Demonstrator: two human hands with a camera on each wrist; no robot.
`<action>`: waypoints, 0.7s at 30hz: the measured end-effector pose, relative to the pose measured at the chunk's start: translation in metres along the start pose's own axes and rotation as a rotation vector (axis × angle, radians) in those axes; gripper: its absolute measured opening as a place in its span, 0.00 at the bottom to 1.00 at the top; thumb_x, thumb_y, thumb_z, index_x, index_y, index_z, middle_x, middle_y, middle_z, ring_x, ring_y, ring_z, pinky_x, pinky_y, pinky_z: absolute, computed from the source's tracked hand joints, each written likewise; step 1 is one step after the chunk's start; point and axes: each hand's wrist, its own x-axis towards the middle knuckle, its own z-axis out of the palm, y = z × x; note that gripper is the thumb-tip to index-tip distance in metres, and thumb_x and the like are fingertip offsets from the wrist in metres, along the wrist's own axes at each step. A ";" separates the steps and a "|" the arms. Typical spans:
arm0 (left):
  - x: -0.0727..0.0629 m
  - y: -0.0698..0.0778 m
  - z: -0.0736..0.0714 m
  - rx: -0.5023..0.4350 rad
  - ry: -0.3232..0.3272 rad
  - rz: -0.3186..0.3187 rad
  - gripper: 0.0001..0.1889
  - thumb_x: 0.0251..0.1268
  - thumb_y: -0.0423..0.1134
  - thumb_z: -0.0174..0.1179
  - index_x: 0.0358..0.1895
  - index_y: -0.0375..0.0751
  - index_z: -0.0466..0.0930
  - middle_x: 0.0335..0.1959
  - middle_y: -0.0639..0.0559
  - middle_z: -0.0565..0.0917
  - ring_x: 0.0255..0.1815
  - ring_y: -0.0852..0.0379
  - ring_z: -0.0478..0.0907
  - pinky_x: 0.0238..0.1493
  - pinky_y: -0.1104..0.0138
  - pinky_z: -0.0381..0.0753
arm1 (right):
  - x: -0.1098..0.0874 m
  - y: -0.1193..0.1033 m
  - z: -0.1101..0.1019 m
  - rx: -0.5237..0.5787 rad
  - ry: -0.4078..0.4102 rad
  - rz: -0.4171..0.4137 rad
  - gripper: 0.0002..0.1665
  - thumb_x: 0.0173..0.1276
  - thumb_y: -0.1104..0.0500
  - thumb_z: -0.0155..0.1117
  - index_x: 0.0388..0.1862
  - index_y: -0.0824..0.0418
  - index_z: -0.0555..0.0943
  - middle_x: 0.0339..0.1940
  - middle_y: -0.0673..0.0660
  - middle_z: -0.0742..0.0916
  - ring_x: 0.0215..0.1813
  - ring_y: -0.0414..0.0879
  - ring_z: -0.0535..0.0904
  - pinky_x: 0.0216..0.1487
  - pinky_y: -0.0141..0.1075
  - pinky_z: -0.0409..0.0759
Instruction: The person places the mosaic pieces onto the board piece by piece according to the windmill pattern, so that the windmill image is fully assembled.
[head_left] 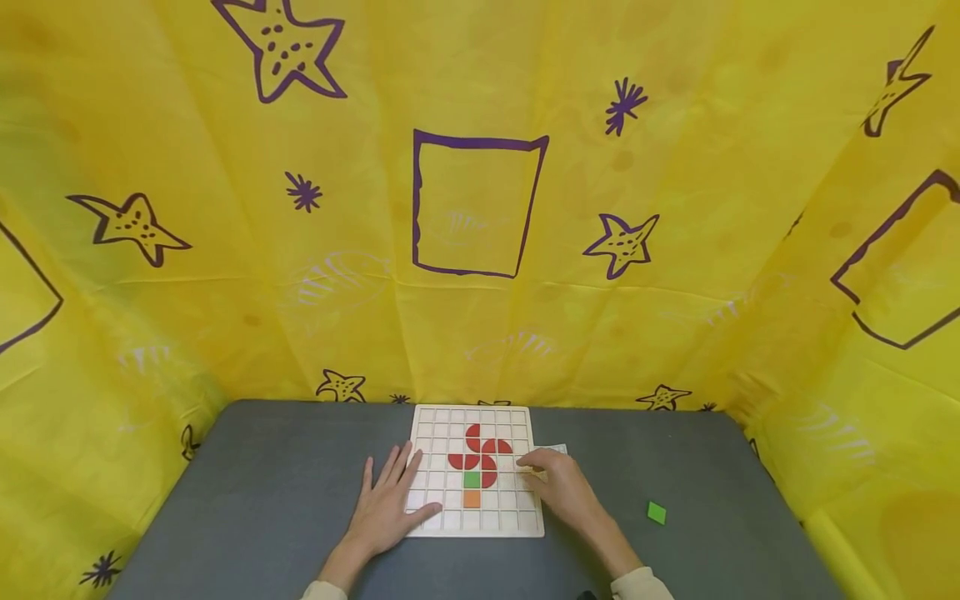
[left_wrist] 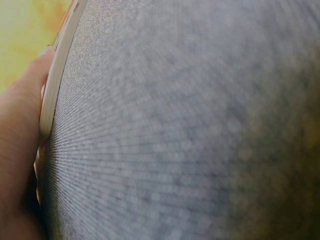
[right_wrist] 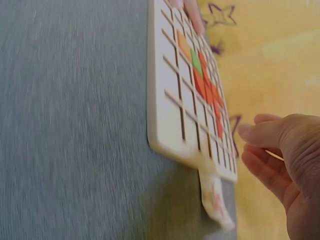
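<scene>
A white gridded board (head_left: pixel 442 525) lies on the table, with red quarter-round tiles (head_left: pixel 489 467), a green square tile (head_left: pixel 472 479) and an orange square tile (head_left: pixel 472 499) in its cells. My left hand (head_left: pixel 384 508) rests at the board's left edge with fingers spread and straight; the left wrist view shows its thumb side against the board's rim (left_wrist: pixel 57 82). Over the right edge hovers my right hand (head_left: pixel 562 487). Its fingers are loosely bent, and the right wrist view shows nothing between thumb and fingers.
A printed white card (right_wrist: pixel 215 202) sticks out past the board's right side, partly hidden by my right hand in the head view. One loose green tile (head_left: pixel 656 512) lies on the grey table (head_left: pixel 285 467) to the right. Yellow patterned cloth (head_left: pixel 480 333) surrounds the table.
</scene>
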 end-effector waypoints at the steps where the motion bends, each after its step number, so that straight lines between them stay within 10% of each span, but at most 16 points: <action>1: 0.000 0.000 0.000 0.002 0.002 0.000 0.50 0.57 0.75 0.53 0.76 0.44 0.60 0.78 0.45 0.55 0.78 0.42 0.49 0.72 0.37 0.33 | -0.001 0.003 -0.003 0.006 0.015 0.012 0.13 0.54 0.71 0.74 0.39 0.61 0.88 0.38 0.51 0.88 0.40 0.44 0.84 0.43 0.39 0.83; 21: 0.000 0.002 -0.001 -0.012 0.014 0.003 0.50 0.57 0.73 0.55 0.75 0.42 0.61 0.78 0.44 0.56 0.78 0.42 0.50 0.72 0.37 0.34 | -0.026 0.048 -0.044 -0.047 0.144 0.123 0.18 0.48 0.74 0.76 0.38 0.61 0.87 0.37 0.52 0.88 0.41 0.48 0.84 0.44 0.41 0.83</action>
